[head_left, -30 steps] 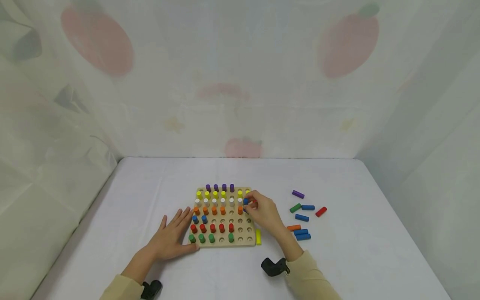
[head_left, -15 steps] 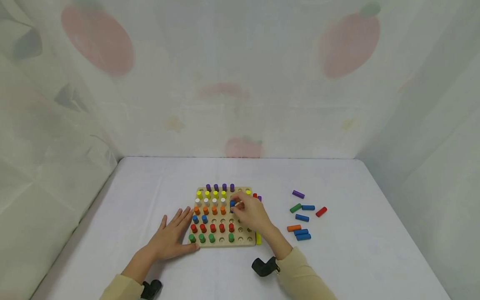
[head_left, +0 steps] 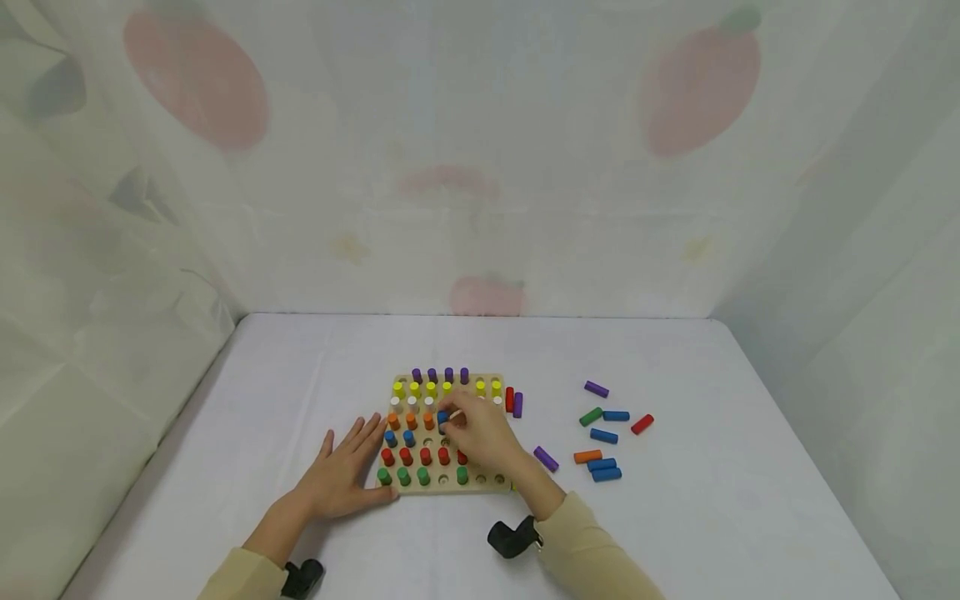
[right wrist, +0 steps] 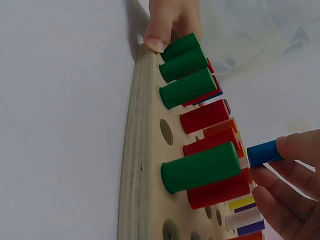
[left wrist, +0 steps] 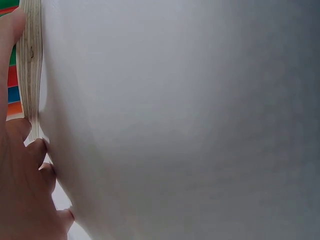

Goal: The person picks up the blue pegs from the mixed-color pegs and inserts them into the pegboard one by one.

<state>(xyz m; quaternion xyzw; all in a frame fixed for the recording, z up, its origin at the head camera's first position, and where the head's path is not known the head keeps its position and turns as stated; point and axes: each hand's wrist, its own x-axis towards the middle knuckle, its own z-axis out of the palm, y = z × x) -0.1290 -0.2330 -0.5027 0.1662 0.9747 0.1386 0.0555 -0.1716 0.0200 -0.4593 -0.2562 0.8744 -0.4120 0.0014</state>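
Note:
A wooden pegboard (head_left: 450, 491) holds rows of upright pegs: purple, yellow, white, orange, blue, red and green. My right hand (head_left: 482, 431) pinches a blue peg (head_left: 442, 420) between thumb and fingers above the middle of the board, to the right of two standing blue pegs (head_left: 400, 438). In the right wrist view that blue peg (right wrist: 263, 153) is tilted and clear of the board. Fingers spread, my left hand (head_left: 339, 478) rests against the board's left edge, its thumb at the near corner. The left wrist view shows that hand (left wrist: 20, 185) along the board's side (left wrist: 31, 60).
Right of the board lie a red peg (head_left: 510, 399) and a purple peg (head_left: 518, 405). Another purple peg (head_left: 546, 458) lies near my right wrist. Farther right are several loose pegs, including an orange one (head_left: 588, 457), a green one (head_left: 591, 416) and blue ones (head_left: 603, 436).
My right hand has moved left across the board with the blue peg, from its right side to the middle. Loose pegs at the board's right came into view. My left hand stayed put.

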